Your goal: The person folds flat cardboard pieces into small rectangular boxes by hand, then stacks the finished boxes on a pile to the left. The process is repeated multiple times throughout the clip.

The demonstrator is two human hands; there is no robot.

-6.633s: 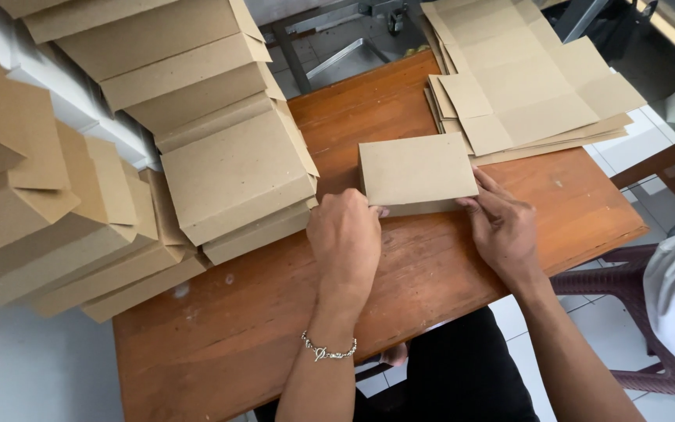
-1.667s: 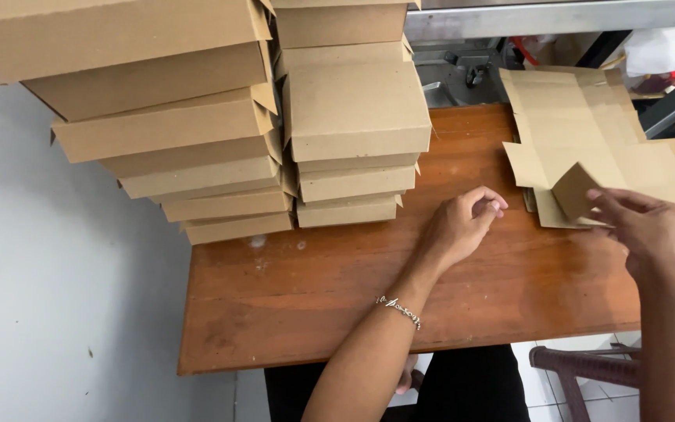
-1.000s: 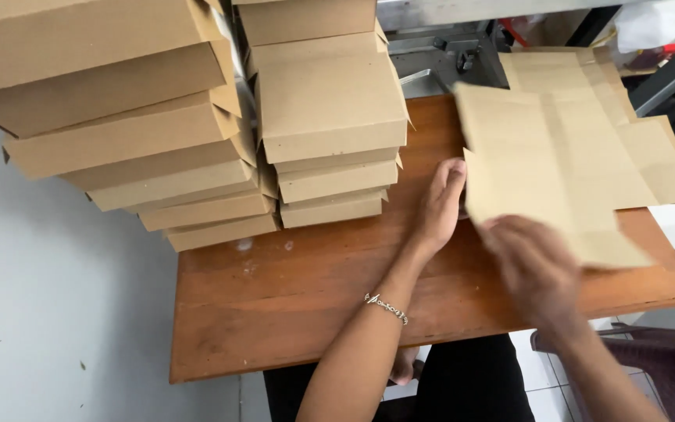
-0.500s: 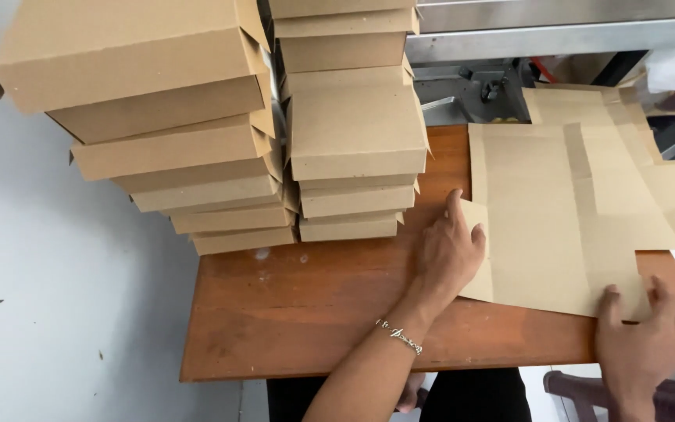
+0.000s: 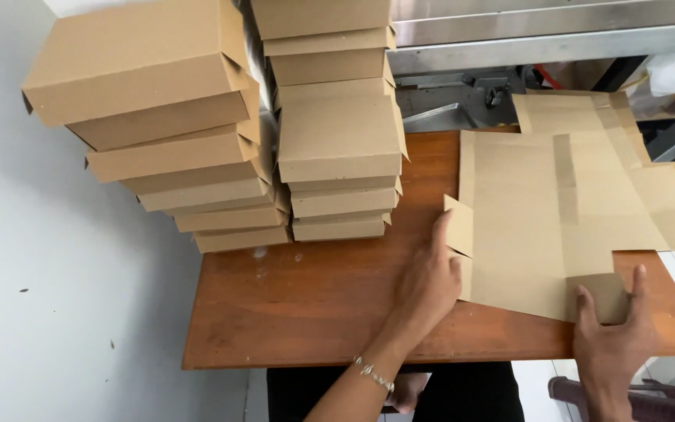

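Head view: flat cardboard sheet now spread on the wooden table, beside two stacks of folded boxes. Left hand open, pressing the sheet's left flap; right hand spread, pinning the near tab. Half a second earlier, nearly the same; a second earlier, sheet held in the air.

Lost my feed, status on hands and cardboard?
Left hand flat on the cardboard blank edge flap. Right hand pressing near corner flap. Blank lies flat on table. Box stacks alongside, not touching.
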